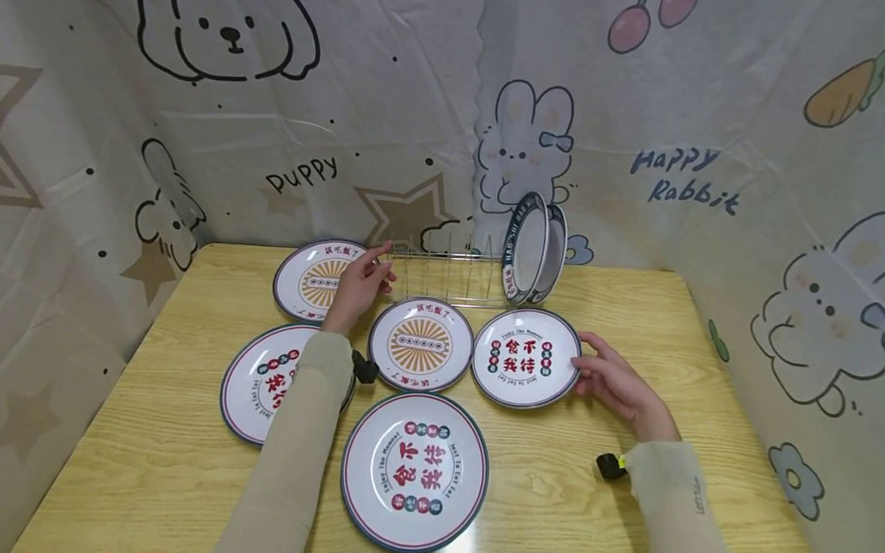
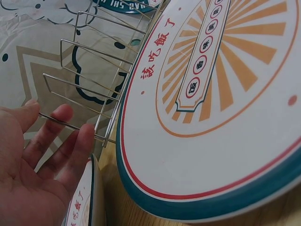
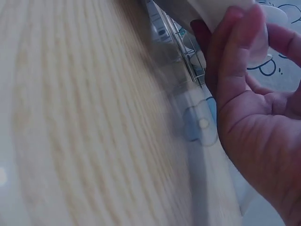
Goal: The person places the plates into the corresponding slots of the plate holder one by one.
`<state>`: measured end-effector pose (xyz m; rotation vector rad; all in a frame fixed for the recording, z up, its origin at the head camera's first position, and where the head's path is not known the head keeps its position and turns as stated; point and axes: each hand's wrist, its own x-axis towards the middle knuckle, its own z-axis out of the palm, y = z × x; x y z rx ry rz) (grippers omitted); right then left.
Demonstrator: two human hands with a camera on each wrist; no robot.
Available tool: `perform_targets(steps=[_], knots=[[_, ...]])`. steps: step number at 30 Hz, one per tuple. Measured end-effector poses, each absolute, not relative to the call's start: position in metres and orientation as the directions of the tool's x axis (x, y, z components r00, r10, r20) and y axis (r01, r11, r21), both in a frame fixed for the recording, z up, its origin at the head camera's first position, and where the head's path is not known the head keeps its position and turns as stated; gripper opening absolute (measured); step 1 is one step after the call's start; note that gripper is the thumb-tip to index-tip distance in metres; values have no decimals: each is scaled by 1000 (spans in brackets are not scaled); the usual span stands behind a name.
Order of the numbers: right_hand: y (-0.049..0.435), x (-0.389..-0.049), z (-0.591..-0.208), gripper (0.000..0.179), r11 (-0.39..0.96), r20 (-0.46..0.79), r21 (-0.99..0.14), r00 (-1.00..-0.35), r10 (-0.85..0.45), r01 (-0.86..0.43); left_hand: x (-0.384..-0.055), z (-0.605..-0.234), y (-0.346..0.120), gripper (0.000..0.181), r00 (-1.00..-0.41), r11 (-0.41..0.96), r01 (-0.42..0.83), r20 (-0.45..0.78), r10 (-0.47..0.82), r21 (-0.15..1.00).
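Observation:
My left hand pinches the end wire of a metal dish rack at the back of the table, thumb on one side and fingertips on the other. My right hand grips the right rim of a white plate with red characters, fingers under it and thumb on top. The left wrist view shows a plate with an orange sunburst close beside the rack. Two dark-rimmed dishes stand upright in the rack's right end.
A second sunburst plate lies behind my left wrist. One red-lettered plate is partly covered by my left sleeve, and a larger one lies at the front. Printed cloth closes off the back and sides of the wooden table.

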<state>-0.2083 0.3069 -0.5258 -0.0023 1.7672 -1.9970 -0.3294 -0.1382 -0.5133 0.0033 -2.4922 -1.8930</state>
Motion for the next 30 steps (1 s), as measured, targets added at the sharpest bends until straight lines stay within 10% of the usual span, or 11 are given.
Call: perform_targets(steps=[11,30], knots=[[311,-204,-533,72,-161,-94,-968,-872,-481,193,-329,-513,-139,47,-1000,253,9,8,4,967],[303,-197,-523,68,-140,-31,-985,-895,-446,104,-329,-512,-139,48,-1000,196,12,7,27,981]])
